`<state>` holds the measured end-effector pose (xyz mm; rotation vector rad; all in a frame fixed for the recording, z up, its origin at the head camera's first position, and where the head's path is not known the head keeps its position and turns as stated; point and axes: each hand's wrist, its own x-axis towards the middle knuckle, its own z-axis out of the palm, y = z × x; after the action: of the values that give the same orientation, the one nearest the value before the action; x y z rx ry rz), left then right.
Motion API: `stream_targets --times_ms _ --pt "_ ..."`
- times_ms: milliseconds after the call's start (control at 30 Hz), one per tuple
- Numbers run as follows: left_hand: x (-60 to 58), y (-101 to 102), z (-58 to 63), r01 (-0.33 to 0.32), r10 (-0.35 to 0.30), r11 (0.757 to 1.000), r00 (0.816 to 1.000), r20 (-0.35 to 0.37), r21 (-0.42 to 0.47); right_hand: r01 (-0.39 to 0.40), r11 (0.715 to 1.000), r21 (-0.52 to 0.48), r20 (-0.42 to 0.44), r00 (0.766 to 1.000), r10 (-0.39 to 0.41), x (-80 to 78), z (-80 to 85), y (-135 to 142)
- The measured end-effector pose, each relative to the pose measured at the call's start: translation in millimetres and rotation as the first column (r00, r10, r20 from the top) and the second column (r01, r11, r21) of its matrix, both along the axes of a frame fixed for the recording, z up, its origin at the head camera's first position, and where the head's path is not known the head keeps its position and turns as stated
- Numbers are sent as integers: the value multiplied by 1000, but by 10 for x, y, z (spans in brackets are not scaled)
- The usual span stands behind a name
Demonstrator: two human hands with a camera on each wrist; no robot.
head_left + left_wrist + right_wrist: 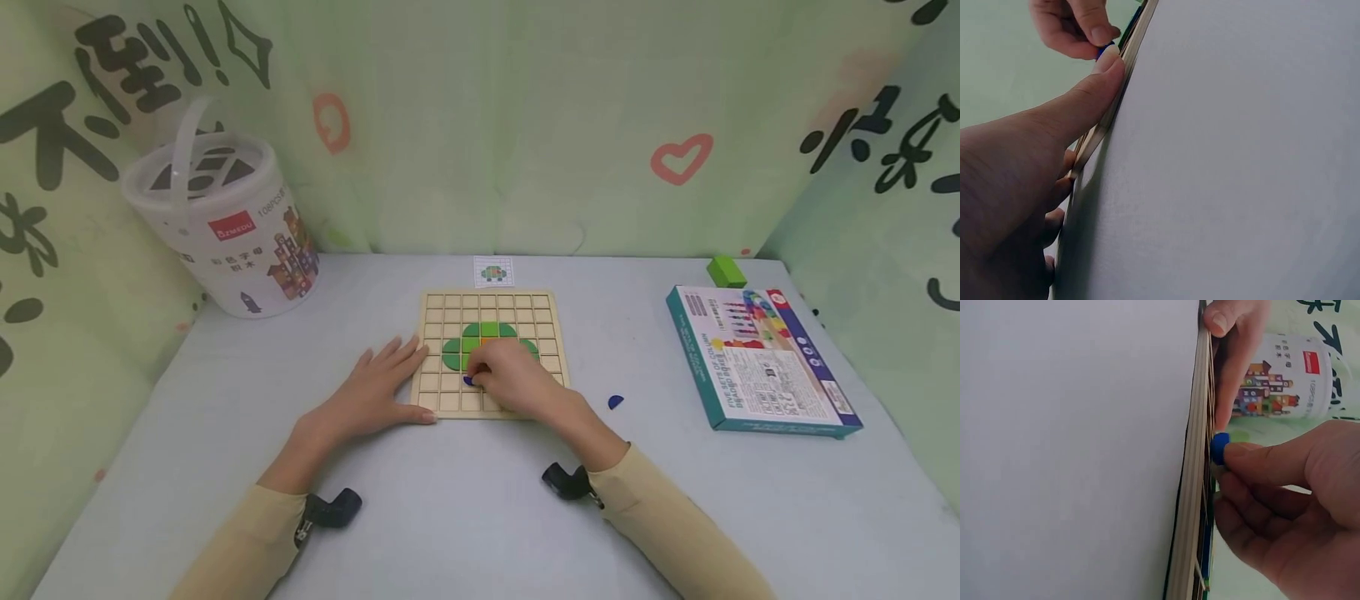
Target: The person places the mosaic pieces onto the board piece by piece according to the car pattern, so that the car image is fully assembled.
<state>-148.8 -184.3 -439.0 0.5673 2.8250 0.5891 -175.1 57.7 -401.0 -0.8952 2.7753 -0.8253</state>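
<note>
A wooden grid board (432, 315) lies on the table before me, with several green tiles (471, 343) set in its middle and a bit of orange beside my fingers. My left hand (366, 392) rests along the board's left side, fingers spread and thumb at the near corner. Over the lower middle of the grid, my right hand (517, 377) pinches a small blue piece (1220, 449) between thumb and fingers, close to the board's surface. It covers part of the pattern. A blue half-round piece (616, 402) lies on the table to the right of the board.
Behind the board is a small pattern card (493, 272). A white lidded bucket (232, 225) stands at the back left. A flat game box (772, 367) lies on the right, with a green block (725, 272) behind it. A printed curtain (510, 125) hangs around the table.
</note>
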Motion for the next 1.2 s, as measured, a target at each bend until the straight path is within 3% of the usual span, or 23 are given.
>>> stream_targets --times_ms 300,767,967,1200 --pt "2 8 15 -6 6 1000 1000 -1 -6 -15 995 98 -40 999 19 22 -33 -67" --pt "11 23 47 -6 6 1000 1000 9 -13 -14 993 116 -35 999 18 43 27 -4" --pt "12 44 39 -6 6 1000 1000 9 -15 25 991 129 -24 999 -22 53 109 229" --pt "25 41 68 -8 8 1000 1000 6 -21 99 983 151 -1 995 -100 73 162 721"
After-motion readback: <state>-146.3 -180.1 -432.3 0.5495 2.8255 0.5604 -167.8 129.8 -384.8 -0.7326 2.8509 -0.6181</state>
